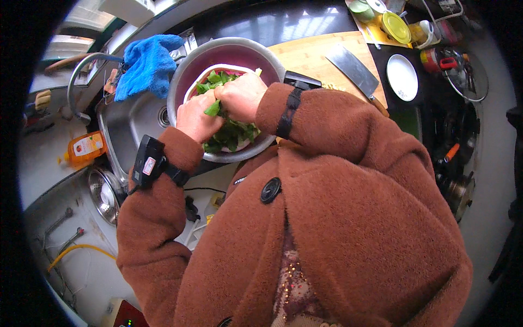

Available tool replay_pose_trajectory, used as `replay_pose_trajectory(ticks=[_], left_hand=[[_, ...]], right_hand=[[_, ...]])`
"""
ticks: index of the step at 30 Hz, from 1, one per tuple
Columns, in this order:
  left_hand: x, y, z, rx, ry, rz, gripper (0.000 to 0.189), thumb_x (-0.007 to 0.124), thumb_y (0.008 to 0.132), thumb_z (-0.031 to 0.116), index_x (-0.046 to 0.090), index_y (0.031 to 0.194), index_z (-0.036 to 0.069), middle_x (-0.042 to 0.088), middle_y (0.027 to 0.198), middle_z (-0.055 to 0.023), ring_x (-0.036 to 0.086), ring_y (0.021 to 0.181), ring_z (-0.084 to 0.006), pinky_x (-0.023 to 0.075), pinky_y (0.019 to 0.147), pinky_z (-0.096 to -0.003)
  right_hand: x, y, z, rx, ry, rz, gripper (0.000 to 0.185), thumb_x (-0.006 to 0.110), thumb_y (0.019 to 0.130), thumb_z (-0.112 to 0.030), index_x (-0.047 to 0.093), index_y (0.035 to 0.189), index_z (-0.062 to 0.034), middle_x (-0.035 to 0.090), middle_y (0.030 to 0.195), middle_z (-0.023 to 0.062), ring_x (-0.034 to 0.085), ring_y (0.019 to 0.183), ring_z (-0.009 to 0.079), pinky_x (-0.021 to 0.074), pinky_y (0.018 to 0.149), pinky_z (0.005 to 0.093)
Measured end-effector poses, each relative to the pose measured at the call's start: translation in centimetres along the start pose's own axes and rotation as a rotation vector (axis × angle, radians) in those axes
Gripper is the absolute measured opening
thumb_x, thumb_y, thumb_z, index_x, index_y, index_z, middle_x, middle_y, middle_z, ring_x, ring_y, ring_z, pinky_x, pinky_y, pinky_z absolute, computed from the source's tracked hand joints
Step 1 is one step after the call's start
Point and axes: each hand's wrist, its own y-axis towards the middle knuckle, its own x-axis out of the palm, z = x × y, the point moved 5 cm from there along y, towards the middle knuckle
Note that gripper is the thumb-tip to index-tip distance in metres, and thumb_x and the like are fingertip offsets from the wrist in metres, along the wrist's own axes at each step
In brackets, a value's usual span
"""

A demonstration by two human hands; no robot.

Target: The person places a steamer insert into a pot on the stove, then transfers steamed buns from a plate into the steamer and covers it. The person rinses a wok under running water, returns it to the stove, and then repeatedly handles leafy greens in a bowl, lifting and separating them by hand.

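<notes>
My left hand (pixel 199 117) and my right hand (pixel 242 98) meet over a large metal basin (pixel 179 77), both closed on a small bunch of leafy greens (pixel 213 108). The fingers hide most of the stems between them. Below the hands, more leafy greens (pixel 233 135) lie in a smaller white-rimmed container (pixel 224 66) inside the basin. The basin's inner wall looks reddish. Part of the inner container is covered by my hands and the leaves.
Left of the basin is a steel sink (pixel 130 118) with a curved faucet (pixel 72 88), a blue towel (pixel 149 61) and an orange soap bottle (pixel 85 149). A cleaver (pixel 353 69) lies on a wooden cutting board (pixel 302 53) at the right, beside a white plate (pixel 402 77).
</notes>
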Motion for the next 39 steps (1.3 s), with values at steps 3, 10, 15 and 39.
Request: replay_pose_trajectory(ticks=[3,10,15,39], left_hand=[[-0.4,0.0,0.6,0.105,0.173,0.08,0.029,0.071,0.068,0.015,0.06,0.094,0.009,0.067,0.089,-0.0133,0.064,0.089,-0.0344,0.0511,0.077,-0.0438],[-0.3,1.1,0.4,0.446,0.455,0.345,0.015,0.064,0.072,0.013,0.057,0.084,0.008,0.063,0.078,-0.0092,0.064,0.078,-0.0273,0.0505,0.068,-0.0385],[-2.1,1.7,0.1,0.547,0.463,0.501,0.012,0.063,0.072,0.011,0.057,0.083,0.01,0.059,0.073,-0.0065,0.062,0.074,-0.0263,0.05,0.063,-0.0392],[1.8,1.1,-5.1,-0.164,-1.109,0.246,0.05,0.072,0.077,0.005,0.049,0.122,0.006,0.058,0.112,-0.0085,0.058,0.103,-0.0191,0.0474,0.09,-0.0306]], right_hand=[[-0.1,0.0,0.1,0.019,0.004,-0.078,0.018,0.066,0.067,-0.018,0.069,0.081,-0.0061,0.068,0.078,0.0154,0.067,0.077,0.0319,0.0529,0.072,0.0404],[1.4,1.2,1.5,0.098,0.234,-0.233,0.022,0.063,0.068,-0.024,0.07,0.079,-0.0062,0.068,0.078,0.0167,0.067,0.076,0.0321,0.0529,0.072,0.0411],[1.3,1.0,2.6,0.137,0.764,-0.339,0.023,0.067,0.066,-0.023,0.07,0.079,-0.0032,0.068,0.076,0.0159,0.067,0.071,0.0275,0.0527,0.067,0.0359],[2.0,1.2,3.9,0.28,1.067,0.239,0.043,0.077,0.075,-0.03,0.063,0.107,-0.0035,0.068,0.091,0.0103,0.065,0.085,0.0198,0.0513,0.08,0.0324]])
